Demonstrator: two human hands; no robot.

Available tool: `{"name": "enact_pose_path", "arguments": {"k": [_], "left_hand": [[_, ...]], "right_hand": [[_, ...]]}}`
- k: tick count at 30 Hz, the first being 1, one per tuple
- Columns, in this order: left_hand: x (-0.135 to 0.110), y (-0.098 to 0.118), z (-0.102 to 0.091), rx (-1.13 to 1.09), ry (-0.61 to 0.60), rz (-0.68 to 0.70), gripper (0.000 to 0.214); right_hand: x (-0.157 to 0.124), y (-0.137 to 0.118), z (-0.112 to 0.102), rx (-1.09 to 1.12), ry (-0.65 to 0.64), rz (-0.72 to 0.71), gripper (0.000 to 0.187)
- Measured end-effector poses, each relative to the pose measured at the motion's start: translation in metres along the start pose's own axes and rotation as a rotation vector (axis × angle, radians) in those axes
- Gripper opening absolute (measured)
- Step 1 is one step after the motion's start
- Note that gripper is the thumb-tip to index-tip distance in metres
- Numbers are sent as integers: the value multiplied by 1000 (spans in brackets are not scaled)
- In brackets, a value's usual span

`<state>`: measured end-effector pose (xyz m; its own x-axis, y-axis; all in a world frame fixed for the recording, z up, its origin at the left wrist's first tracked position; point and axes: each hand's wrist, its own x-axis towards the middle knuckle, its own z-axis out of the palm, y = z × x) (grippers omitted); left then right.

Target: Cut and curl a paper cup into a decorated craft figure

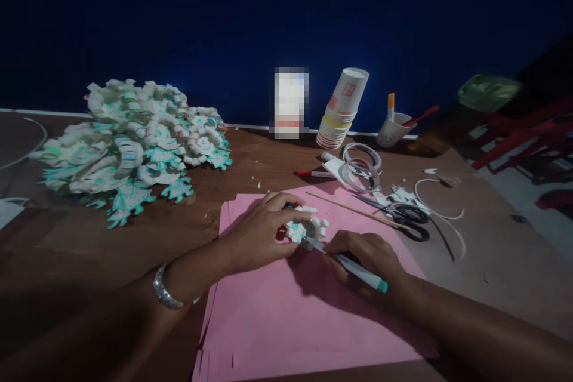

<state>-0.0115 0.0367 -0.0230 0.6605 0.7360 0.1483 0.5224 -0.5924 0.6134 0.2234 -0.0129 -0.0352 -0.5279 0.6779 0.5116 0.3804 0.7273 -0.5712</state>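
Observation:
Between the fingers and thumb of my left hand [273,224] is a small white paper cutout [297,230] with curled edges and green marks. My right hand [364,253] grips a white marker pen [360,273] with a green end. The pen's tip meets or nearly meets the cutout's lower edge; I cannot tell which. Both hands are over a stack of pink paper sheets [313,328]. A wooden stick [353,209] lies across the stack's upper right, beyond my right hand.
A heap of green-marked paper cutouts [134,149] fills the table's left side. Behind the sheets are a red marker [313,173], tape rolls [362,158], stacked paper cups [342,108] and a cup holding pens [394,130]. Black-handled scissors [409,221] and paper scraps [403,196] lie right.

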Motion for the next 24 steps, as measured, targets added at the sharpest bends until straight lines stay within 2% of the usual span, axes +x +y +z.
{"name": "enact_pose_path", "arguments": {"k": [7, 13, 24], "left_hand": [[0, 1, -1, 0, -1, -14, 55], [0, -1, 1, -2, 9, -4, 59], [1, 1, 0, -9, -1, -7, 60]], "right_hand": [[-3, 7, 4, -22, -1, 11, 12], [0, 2, 0, 16, -52, 14, 14], [1, 1, -2, 26, -42, 13, 13]]}}
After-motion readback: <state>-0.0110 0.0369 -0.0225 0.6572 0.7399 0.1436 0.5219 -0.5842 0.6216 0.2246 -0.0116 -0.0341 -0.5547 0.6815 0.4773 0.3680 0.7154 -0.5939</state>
